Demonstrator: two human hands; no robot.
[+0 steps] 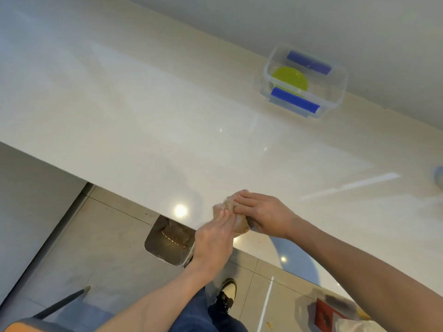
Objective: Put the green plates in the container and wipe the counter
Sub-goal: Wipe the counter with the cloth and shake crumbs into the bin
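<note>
A beige cloth lies bunched at the near edge of the white counter. My left hand and my right hand both press on it, fingers meeting over the cloth, so most of the cloth is hidden. Far across the counter, against the wall, stands a clear plastic container with blue clips. A green plate lies inside it.
A pale blue object shows at the right edge of the counter. Below the counter edge are a tiled floor, a metal base plate, a chair with an orange seat at lower left, and my shoe.
</note>
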